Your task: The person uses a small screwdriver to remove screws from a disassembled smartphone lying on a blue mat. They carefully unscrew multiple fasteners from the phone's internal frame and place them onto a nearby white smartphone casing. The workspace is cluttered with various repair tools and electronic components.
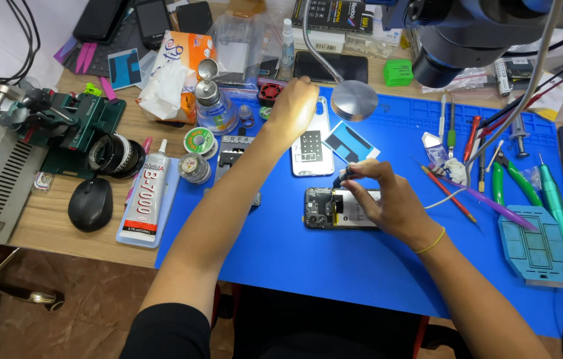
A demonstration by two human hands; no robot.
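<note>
— Looking at the large blue rubber work mat (335,266), where is the open room?

— The near half of the mat, between the two forearms and toward its front edge, has free surface. The far edge and the right edge of the mat are crowded with tools.

— What does the right hand (388,199) do?

— It rests on the opened black smartphone with its back cover removed (335,208), which lies near the middle of the mat. The fingers are pinched narrow around a small dark tool (344,176), with its tip at the upper edge of the phone.

— And the left hand (293,106)?

— It reaches to the far edge of the mat, beside the round silver lamp head on a flexible neck (354,100). The fingers are curled, but I cannot tell if they hold something.

— How many things do you count?

— One opened phone under the hand, one white phone back cover (313,149) just beyond it, one blue and white card (351,141) beside the cover. Left of the mat I see one white tube of glue (146,199) touching its edge, one black computer mouse (91,203), and two small reels of solder wire (196,154). On the right side of the mat lies one light blue holder plate (534,247).
</note>
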